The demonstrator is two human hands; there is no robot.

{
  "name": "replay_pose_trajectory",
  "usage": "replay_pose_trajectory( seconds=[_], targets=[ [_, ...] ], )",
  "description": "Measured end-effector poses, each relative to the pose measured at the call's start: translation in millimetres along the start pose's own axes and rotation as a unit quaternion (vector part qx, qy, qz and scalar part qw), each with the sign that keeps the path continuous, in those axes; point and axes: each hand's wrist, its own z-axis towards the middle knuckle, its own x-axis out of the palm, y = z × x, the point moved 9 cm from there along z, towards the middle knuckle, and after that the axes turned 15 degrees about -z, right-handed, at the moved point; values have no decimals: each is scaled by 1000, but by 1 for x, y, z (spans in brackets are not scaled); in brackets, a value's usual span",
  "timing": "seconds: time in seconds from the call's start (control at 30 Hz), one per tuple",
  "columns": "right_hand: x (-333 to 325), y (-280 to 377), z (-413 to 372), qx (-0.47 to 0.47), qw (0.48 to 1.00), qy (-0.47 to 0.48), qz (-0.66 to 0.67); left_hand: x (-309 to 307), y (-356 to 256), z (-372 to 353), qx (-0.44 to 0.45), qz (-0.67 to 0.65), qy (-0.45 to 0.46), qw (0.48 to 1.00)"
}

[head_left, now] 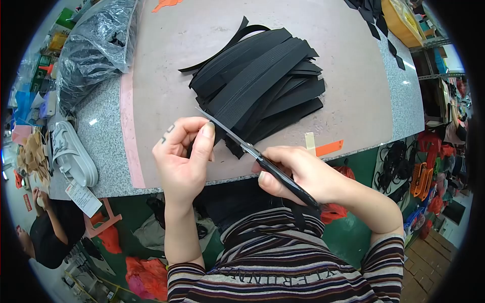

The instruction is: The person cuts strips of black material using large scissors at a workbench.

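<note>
A pile of black fabric strips (257, 76) lies across the middle of the table. My right hand (298, 171) is wrapped around the handles of a pair of scissors (237, 137), whose blades point up and left and look nearly closed. The blades run past the near edge of the pile, beside the fingertips of my left hand (184, 151). That hand is closed in a pinch, thumb against forefinger, on the end of a black strip; its fingers partly hide the piece.
A clear plastic bag (96, 55) and a grey sandal (73, 154) with a white tag (83, 198) are on the left. Orange tape (329, 147) sticks to the table's front right. A yellow bin (402, 22) stands back right. Another person (55, 232) sits at lower left.
</note>
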Motion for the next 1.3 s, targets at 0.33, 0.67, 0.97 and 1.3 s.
replay_pose_trajectory(
  seconds=[0.33, 0.67, 0.97, 1.3],
  targets=[
    [19, -27, 9, -12, 988, -97, 121, 3, -6, 7, -11, 15, 24, 1000],
    [11, -26, -35, -54, 966, -132, 218, 29, -309, -6, 218, -463, 367, 777],
    [-11, -59, -90, -124, 883, -229, 391, 132, 15, -64, -50, 19, 254, 966],
    [-73, -81, -158, -71, 896, -303, 316, 111, 14, -109, 208, 185, 237, 931]
  ],
)
